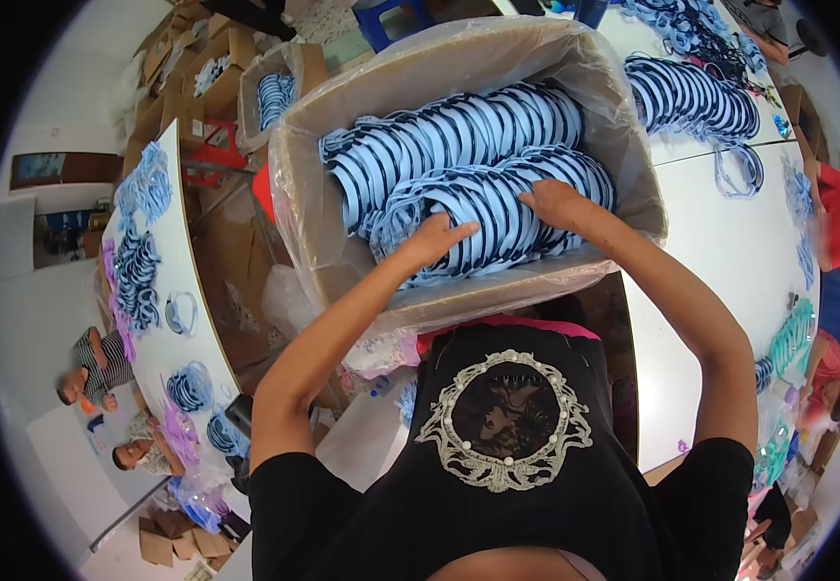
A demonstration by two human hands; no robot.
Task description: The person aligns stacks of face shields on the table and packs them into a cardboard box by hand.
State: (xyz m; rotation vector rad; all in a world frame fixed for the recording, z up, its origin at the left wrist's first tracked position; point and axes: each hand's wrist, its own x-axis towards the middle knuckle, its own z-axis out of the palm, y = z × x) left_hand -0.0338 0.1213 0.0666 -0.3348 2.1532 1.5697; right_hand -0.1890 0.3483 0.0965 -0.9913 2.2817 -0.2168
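Note:
Nested light-blue and dark banded loops lie in two long rows inside a large cardboard box (299,194) lined with clear plastic. The back row (459,131) runs along the far side. My left hand (436,239) grips the left part of the front row (497,218), its thumb across the loops and the other fingers mostly hidden among them. Farther right, my right hand (554,205) holds the top of the same row, fingers curled into the loops. What exactly the loops are, I cannot tell.
More banded loops (696,97) lie on the white table (672,387) at the right. A left-hand table (178,261) carries blue bundles and purple pieces. Open cartons (231,53) and a blue stool (386,19) stand behind. Other people sit along both sides.

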